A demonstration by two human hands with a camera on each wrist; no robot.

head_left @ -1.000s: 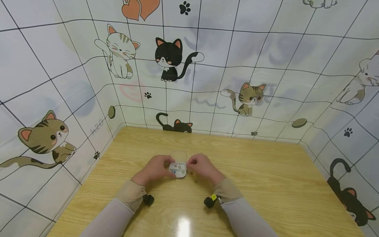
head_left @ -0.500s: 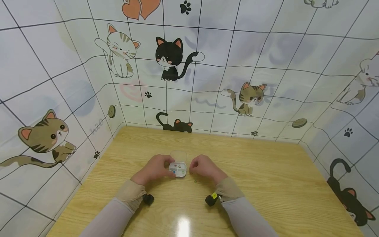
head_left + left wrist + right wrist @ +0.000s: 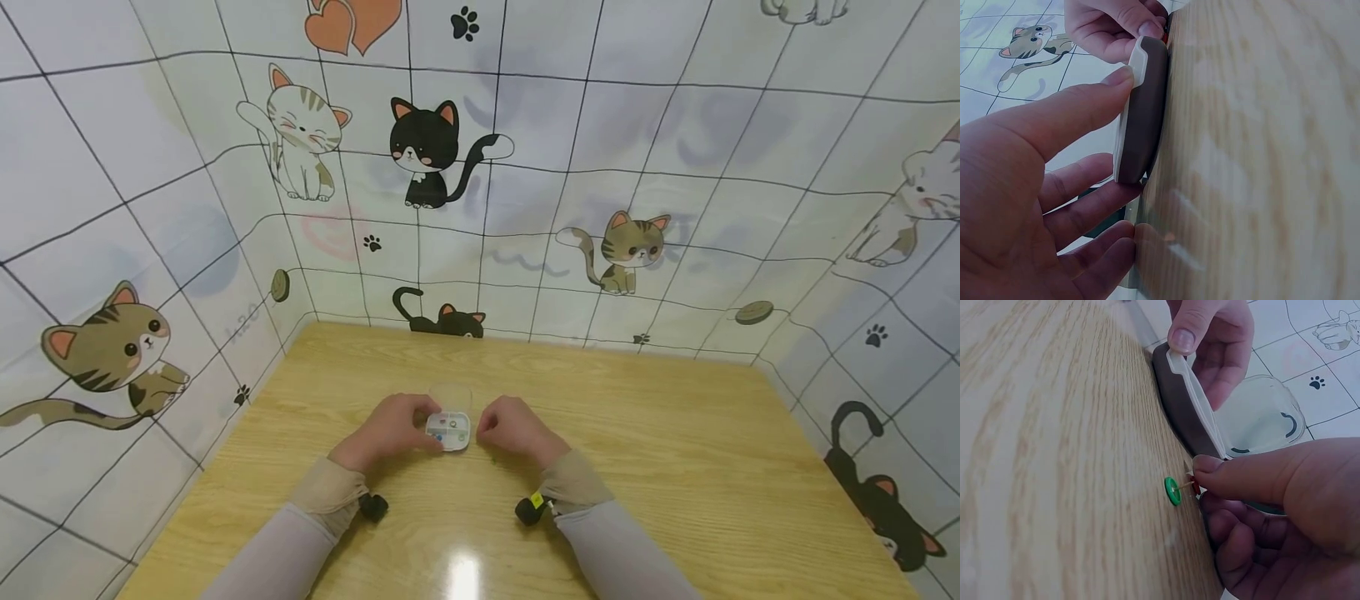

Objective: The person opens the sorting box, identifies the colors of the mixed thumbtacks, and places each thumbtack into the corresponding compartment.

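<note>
A small white pill box [image 3: 448,432] with several compartments stands open on the table, its clear lid [image 3: 1263,415] swung back. Tiny coloured pieces lie in the compartments, one of them blue [image 3: 439,437]. My left hand [image 3: 392,427] grips the box from the left, thumb on the near rim and fingers around the far side. Just to the right of the box, my right hand [image 3: 517,430] has its thumb and forefinger pinched at a red thumbtack [image 3: 1195,485], mostly hidden by the fingertips. Beside them, a green thumbtack [image 3: 1173,491] shows its round head, pin pointing toward the fingertips.
The wooden table [image 3: 637,467] stretches out around both hands. Behind it and along its sides hangs a white sheet [image 3: 525,192] printed with cats and grid lines. Small black cameras [image 3: 373,507] are strapped at both wrists.
My right hand has drawn back slightly from the box's right edge and come down over the tacks on the table. My left hand keeps its hold on the box.
</note>
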